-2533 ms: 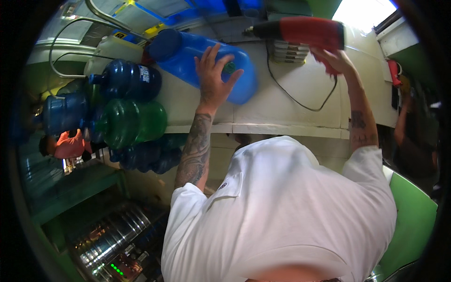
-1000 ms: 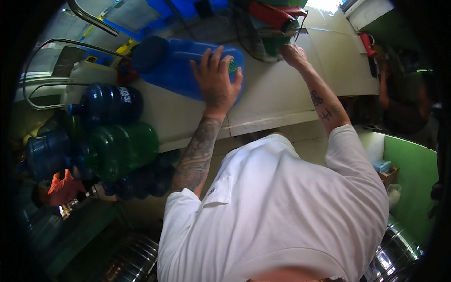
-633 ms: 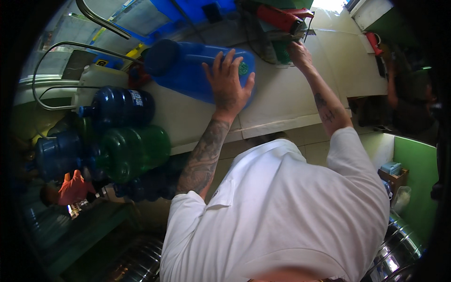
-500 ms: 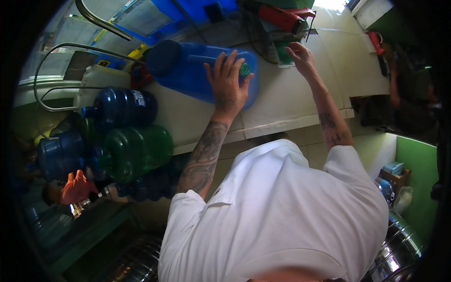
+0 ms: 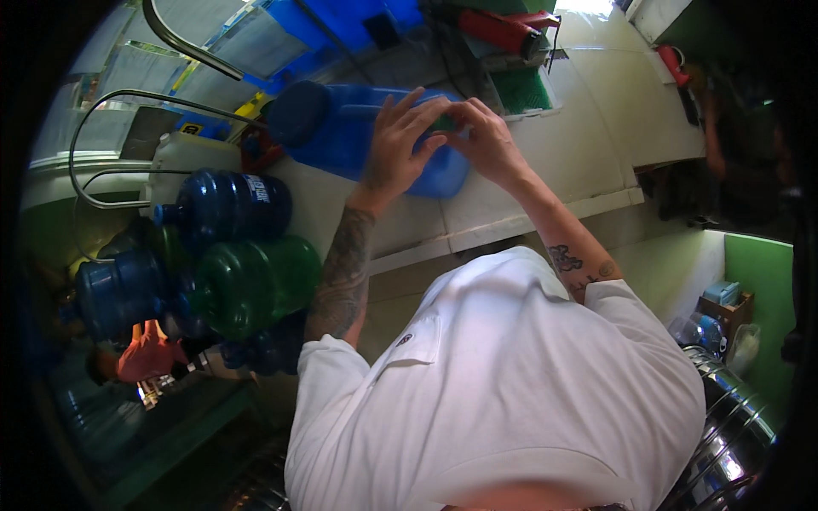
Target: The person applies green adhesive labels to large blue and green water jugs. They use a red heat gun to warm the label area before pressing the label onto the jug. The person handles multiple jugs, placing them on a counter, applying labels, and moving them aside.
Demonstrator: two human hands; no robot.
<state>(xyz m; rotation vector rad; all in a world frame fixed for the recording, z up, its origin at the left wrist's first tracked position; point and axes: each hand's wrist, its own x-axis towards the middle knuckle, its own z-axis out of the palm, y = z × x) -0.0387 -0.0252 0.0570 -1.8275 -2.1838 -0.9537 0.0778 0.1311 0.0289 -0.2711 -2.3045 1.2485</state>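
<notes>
A blue plastic water jug (image 5: pixel 341 153) lies on its side on the counter, its large round dark-blue cap (image 5: pixel 297 115) toward the left. My left hand (image 5: pixel 400 145) rests over the jug's right part, fingers stretched out and thumb apart beside a small round green cap (image 5: pixel 443 124). From the right, my right hand (image 5: pixel 490 140) meets it, with thumb and fingers bent in a pinch at the green cap. The fingers of both hands partly cover this cap. Just beyond the right hand sits a white tray with green contents (image 5: pixel 520 88).
A red heat-gun-like tool (image 5: pixel 498 32) lies at the back. Left of the counter are stacked a dark-blue bottle (image 5: pixel 230 204), a green bottle (image 5: pixel 256 281) and other large bottles. Curved metal pipes (image 5: pixel 94 106) stand at far left. The counter's front edge (image 5: pixel 545 213) runs before me.
My right hand has come from beside the green-filled tray left to the green cap, its fingers now pinching there. My left hand has turned toward it. The tray is now more visible.
</notes>
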